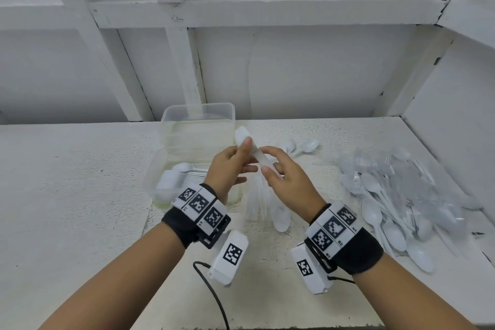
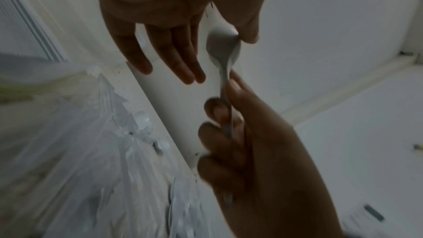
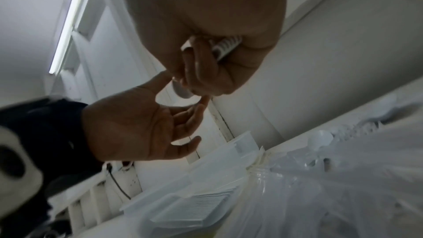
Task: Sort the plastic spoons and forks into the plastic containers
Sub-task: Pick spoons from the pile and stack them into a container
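White surface (image 1: 80, 196) carries a pile (image 1: 401, 196) of loose spoons and forks at the right, well apart from two clear tubs: far tub (image 1: 198, 126) looks empty, near tub (image 1: 160, 182) holds a neat row of stacked spoons. Both hands are raised between tubs and pile. Right hand (image 1: 284, 177) has fingers (image 2: 215, 108) clenched round a spoon (image 2: 225, 52) handle; left hand (image 1: 230, 166) is mostly released, thumb and fingertip touching the bowl end.

Risk: the handover grip looks thin, so the spoon could slip and fall outside a tub. All-white pieces could be missorted.

Hard to tell: spoon blurred in head view; one piece or several, unclear. Pile contents blur in the wrist views.
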Tool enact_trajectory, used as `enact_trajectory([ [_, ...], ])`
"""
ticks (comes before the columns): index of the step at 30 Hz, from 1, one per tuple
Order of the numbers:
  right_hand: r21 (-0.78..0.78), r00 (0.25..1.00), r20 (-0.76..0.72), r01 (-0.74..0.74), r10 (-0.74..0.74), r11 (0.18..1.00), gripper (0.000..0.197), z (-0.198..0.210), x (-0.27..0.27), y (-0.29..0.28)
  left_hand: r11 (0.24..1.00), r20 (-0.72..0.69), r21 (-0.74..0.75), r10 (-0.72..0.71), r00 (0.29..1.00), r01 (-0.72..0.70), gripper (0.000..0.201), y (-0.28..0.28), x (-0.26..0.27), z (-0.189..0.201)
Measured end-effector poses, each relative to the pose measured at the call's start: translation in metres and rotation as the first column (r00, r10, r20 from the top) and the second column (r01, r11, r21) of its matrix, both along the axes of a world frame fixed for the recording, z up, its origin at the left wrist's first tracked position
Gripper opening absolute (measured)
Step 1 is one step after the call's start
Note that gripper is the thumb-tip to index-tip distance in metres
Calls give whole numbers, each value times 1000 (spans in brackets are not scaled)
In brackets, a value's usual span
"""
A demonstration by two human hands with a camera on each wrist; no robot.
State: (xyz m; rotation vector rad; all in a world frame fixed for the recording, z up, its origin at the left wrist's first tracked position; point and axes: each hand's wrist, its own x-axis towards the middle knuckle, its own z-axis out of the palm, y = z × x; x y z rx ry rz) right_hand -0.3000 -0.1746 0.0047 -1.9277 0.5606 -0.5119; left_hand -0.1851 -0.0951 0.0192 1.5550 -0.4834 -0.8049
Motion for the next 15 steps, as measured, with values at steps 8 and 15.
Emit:
enact_trajectory([
  [8, -330, 987, -122, -142, 107, 933, 35, 17, 30, 2, 998, 136, 26, -54, 989, 51, 30, 30, 49, 14],
  [15, -409, 959, -275, -180, 67, 895, 34, 20, 84, -16, 772, 553, 636, -449, 702, -7, 43, 55, 135, 20],
])
